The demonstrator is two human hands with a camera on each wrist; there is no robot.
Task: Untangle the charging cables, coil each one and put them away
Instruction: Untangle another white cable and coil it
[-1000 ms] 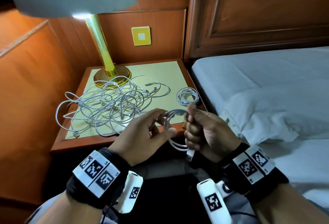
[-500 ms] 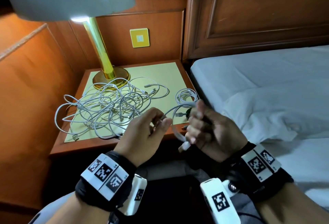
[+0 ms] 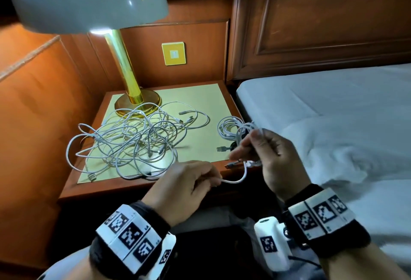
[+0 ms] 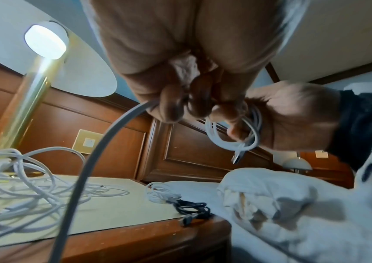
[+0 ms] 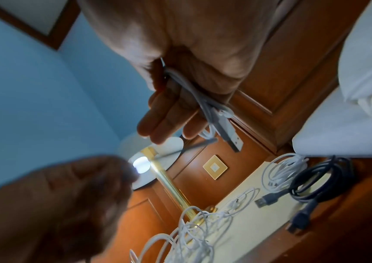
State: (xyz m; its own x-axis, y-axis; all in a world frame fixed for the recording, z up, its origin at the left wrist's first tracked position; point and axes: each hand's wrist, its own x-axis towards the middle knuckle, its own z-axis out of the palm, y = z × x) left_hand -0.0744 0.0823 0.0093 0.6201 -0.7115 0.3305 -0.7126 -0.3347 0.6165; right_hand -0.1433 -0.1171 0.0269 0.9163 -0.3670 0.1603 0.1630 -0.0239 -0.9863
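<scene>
In both hands (image 3: 222, 168): smooth white cable (image 3: 239, 178)

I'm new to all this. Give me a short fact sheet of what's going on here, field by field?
Place: wooden nightstand beside a bed
Left hand: pinches the free end of a white cable
Right hand: grips that cable's coiled loops
Tangle: pile of white cables on the nightstand, not yet sorted
Finished coils: one white coil and one dark coil, side by side near the bed-side edge
Lamp: lit, brass stem, standing behind the tangle
Stage: coiling, tangle still to do
</scene>
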